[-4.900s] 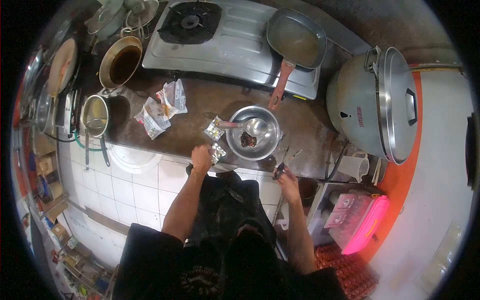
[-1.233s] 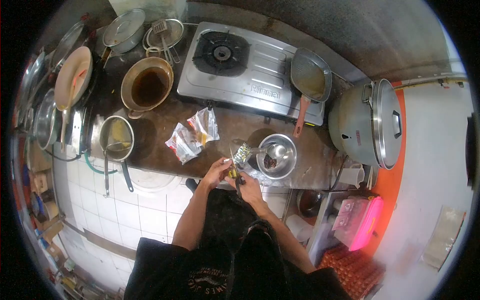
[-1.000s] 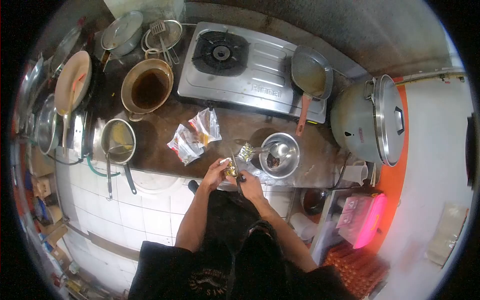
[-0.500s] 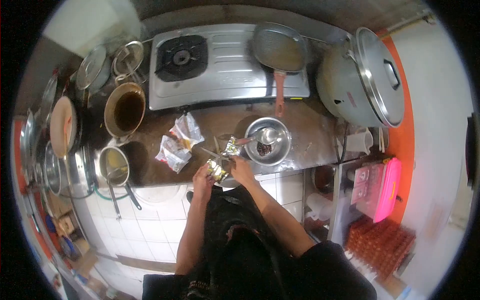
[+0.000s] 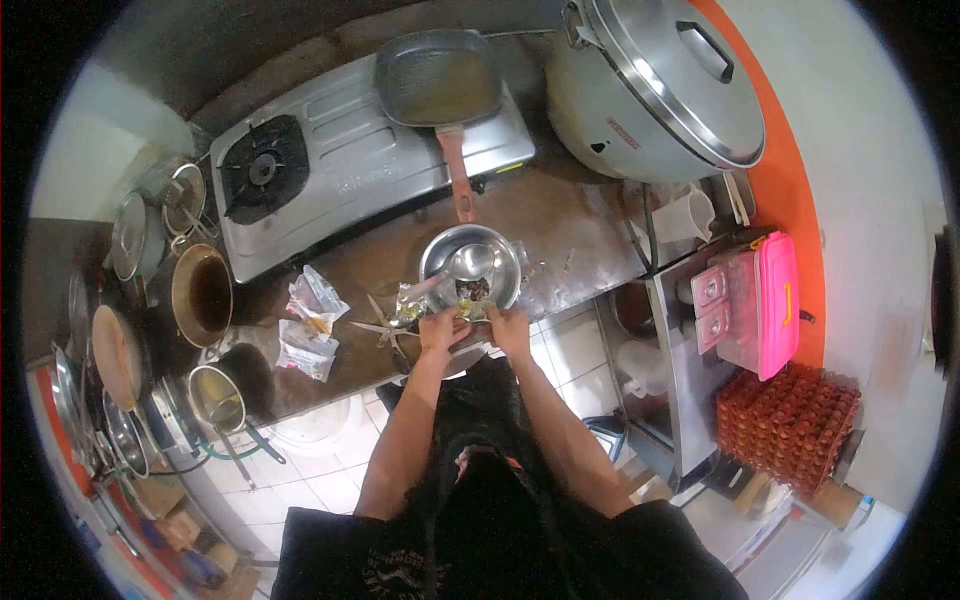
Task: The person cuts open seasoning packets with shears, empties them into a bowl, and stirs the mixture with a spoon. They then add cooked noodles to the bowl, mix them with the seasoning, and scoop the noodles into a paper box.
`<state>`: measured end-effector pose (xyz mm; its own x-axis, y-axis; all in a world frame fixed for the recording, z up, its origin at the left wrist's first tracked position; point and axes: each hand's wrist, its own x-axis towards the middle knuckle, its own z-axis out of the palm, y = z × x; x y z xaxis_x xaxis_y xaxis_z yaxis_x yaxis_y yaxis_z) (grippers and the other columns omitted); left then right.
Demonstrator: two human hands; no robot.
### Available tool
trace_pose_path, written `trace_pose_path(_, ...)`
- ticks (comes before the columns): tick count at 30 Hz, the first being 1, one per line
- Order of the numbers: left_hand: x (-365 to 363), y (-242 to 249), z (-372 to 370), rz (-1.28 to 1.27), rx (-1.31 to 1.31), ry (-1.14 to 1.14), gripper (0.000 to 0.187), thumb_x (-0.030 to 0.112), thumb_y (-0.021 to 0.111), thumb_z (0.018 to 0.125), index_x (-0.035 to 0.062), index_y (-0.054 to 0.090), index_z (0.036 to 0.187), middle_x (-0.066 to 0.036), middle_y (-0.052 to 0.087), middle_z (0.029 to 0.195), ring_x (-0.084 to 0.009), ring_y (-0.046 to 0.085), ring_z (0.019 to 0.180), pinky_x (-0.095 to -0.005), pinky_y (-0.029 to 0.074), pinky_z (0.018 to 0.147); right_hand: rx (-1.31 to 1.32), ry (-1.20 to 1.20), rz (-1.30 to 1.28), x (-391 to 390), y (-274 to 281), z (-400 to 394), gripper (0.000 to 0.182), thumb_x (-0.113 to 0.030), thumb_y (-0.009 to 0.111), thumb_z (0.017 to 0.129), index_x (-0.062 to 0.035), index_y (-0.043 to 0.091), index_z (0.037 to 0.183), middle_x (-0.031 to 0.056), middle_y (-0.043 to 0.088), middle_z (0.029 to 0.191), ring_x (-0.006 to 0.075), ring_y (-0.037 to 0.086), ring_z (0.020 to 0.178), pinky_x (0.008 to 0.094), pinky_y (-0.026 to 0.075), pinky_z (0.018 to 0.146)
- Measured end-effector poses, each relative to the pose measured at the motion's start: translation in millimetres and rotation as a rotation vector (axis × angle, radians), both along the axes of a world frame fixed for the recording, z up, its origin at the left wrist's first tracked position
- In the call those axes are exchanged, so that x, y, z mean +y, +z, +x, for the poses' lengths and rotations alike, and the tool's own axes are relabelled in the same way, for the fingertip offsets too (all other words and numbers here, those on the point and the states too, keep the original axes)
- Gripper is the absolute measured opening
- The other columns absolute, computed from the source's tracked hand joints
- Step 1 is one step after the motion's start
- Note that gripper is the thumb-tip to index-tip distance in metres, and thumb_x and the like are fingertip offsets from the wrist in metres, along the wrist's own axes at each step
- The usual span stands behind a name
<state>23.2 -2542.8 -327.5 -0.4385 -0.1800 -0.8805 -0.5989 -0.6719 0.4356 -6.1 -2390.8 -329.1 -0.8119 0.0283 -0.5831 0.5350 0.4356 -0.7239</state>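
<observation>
Foil packet (image 5: 474, 311) pinched in the fingers of left hand (image 5: 443, 332) and right hand (image 5: 510, 330), held at metal bowl's (image 5: 511, 262) near rim, ladle (image 5: 471, 262) set inside, opened scissors (image 5: 384, 329) laid near counter's (image 5: 590, 235) front edge.

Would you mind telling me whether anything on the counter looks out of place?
The scissors lie with blades spread near the counter edge, which looks careless; crumpled packets lie untidily to their left.

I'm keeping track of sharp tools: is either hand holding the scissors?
No, the scissors lie open on the counter, while the left hand and right hand hold a foil packet by the bowl.
</observation>
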Motion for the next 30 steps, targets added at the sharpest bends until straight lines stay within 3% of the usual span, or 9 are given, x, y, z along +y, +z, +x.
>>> trace_pose_path(1, 1.7, -5.4, -3.3, -0.001, -0.004, -0.005, 0.023, 0.013, 0.067, 0.093, -0.0072, 0.065, 0.104, -0.015, 0.067, 0.095, -0.0236, 0.069, 0.084, -0.035, 0.065, 0.078, -0.004, -0.005, -0.001, 4.9, -11.0, -4.6, 0.045, -0.034, 0.063, 0.097, 0.0035, 0.072, 0.075, 0.0116, 0.067, 0.061, 0.0169, 0.063, 0.051, 0.0302, 0.047, 0.045)
trace_pose_path(3, 5.0, -11.6, -9.6, 0.016, -0.033, 0.039, 0.019, 0.011, 0.066, 0.092, -0.0063, 0.066, 0.102, -0.014, 0.067, 0.093, -0.0222, 0.069, 0.084, -0.0352, 0.065, 0.075, -0.073, 0.015, 0.074, 11.6, -23.1, -15.5, 0.05, -0.042, 0.062, 0.092, 0.0049, 0.073, 0.078, 0.015, 0.071, 0.064, 0.0254, 0.071, 0.06, 0.0379, 0.057, 0.066)
trace_pose_path(9, 9.2, -19.5, -14.4, 0.003, -0.081, 0.066, 0.016, 0.007, 0.065, 0.091, -0.0063, 0.065, 0.099, -0.013, 0.066, 0.089, -0.0223, 0.068, 0.078, -0.0369, 0.067, 0.072, -0.033, 0.26, 0.277, 33.5, -71.4, -34.9, 0.049, -0.046, 0.064, 0.091, 0.002, 0.074, 0.088, 0.0235, 0.072, 0.083, 0.0398, 0.072, 0.085, 0.0456, 0.056, 0.085)
trace_pose_path(12, 11.3, -28.4, -14.0, -0.065, -0.059, 0.117, 0.019, 0.006, 0.069, 0.087, -0.011, 0.068, 0.095, -0.016, 0.068, 0.086, -0.0256, 0.07, 0.073, -0.037, 0.067, 0.065, -0.12, 0.46, 0.381, 27.9, 0.1, -59.2, 0.042, -0.04, 0.066, 0.092, 0.0003, 0.073, 0.101, 0.029, 0.069, 0.106, 0.0443, 0.067, 0.103, 0.0477, 0.054, 0.092)
trace_pose_path(18, 11.3, -36.4, -18.7, -0.114, -0.088, 0.081, 0.022, 0.007, 0.07, 0.085, -0.012, 0.069, 0.096, -0.019, 0.071, 0.086, -0.0277, 0.073, 0.071, -0.0371, 0.067, 0.061, 0.402, 0.698, 0.15, 22.9, 46.2, -47.0, 0.03, -0.017, 0.066, 0.091, -0.0127, 0.07, 0.12, 0.0222, 0.061, 0.132, 0.0431, 0.063, 0.113, 0.0505, 0.052, 0.096)
trace_pose_path(22, 9.6, -34.7, -19.0, -0.118, -0.067, 0.066, 0.025, 0.011, 0.07, 0.087, -0.0124, 0.069, 0.096, -0.017, 0.071, 0.086, -0.0249, 0.074, 0.073, -0.0355, 0.066, 0.059, 0.357, 0.785, 0.25, 17.0, 24.8, -49.2, 0.029, -0.012, 0.064, 0.09, -0.0125, 0.072, 0.118, 0.0192, 0.066, 0.126, 0.0426, 0.065, 0.109, 0.0502, 0.053, 0.093)
trace_pose_path(25, 3.1, -15.0, -17.8, -0.329, -0.086, -0.225, 0.026, 0.014, 0.069, 0.089, -0.0083, 0.07, 0.102, -0.02, 0.073, 0.09, -0.0298, 0.074, 0.073, -0.0386, 0.064, 0.062, 0.423, 0.677, 0.21, 17.5, 17.8, -52.4, 0.023, -0.01, 0.064, 0.09, -0.0083, 0.074, 0.111, 0.0171, 0.069, 0.106, 0.0402, 0.066, 0.097, 0.0472, 0.053, 0.084)
trace_pose_path(27, 0.9, 2.9, -15.7, -1.115, 0.232, -0.528, 0.025, 0.013, 0.069, 0.088, -0.0009, 0.071, 0.109, -0.024, 0.073, 0.094, -0.0375, 0.073, 0.079, -0.0446, 0.06, 0.071, 0.467, 0.65, 0.227, 19.4, 21.0, -55.8, 0.02, -0.011, 0.063, 0.091, -0.0076, 0.074, 0.108, 0.0171, 0.069, 0.102, 0.0395, 0.067, 0.095, 0.0466, 0.054, 0.083)
trace_pose_path(30, -3.0, 1.1, -14.0, -1.167, 0.485, -0.646, 0.029, 0.009, 0.068, 0.086, 0.0062, 0.072, 0.114, -0.024, 0.072, 0.095, -0.0434, 0.069, 0.086, -0.0484, 0.056, 0.081, 0.446, 0.64, 0.235, 18.6, 26.3, -57.0, 0.02, -0.011, 0.064, 0.09, -0.0068, 0.074, 0.107, 0.0173, 0.069, 0.103, 0.0395, 0.067, 0.095, 0.0463, 0.054, 0.082)
